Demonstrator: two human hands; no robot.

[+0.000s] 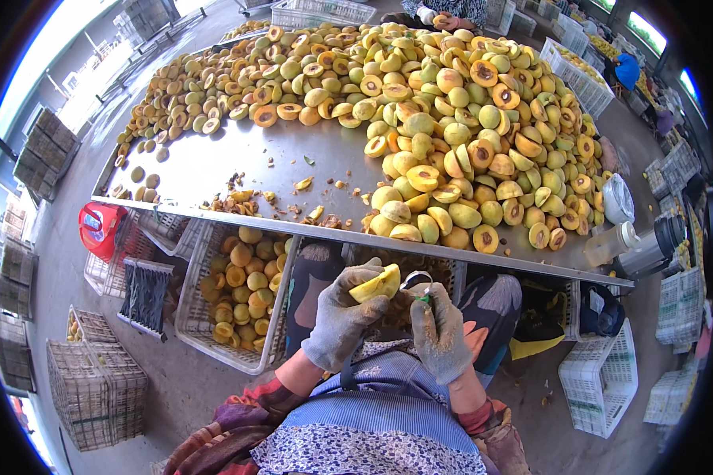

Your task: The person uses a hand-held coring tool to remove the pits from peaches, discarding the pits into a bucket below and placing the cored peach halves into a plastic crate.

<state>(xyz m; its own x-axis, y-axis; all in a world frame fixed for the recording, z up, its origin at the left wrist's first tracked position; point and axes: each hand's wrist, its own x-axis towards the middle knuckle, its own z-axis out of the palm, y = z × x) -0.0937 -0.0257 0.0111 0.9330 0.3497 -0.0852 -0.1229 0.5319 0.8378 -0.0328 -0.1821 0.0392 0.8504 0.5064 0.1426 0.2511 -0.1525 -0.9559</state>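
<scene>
In my gloved left hand (344, 317) is a yellow fruit half (378, 285), peach-like, held between thumb and fingers with its cut face turned away from me. My gloved right hand (439, 332) grips a small tool with a curved metal loop blade (417, 277); a bit of green shows at its handle. The blade is close to the fruit but apart from it. Both hands are above my lap, just before the edge of a metal table (333, 148). On that table lies a large heap of halved fruit (451, 130), many with brown pit hollows showing.
Fruit scraps (237, 202) lie near the table edge. A white plastic crate (184, 320) of fruit halves stands left of my knees. At the table's right end are a bottle (612, 243) and a steel flask (650, 246). Across the table sits another person (451, 12).
</scene>
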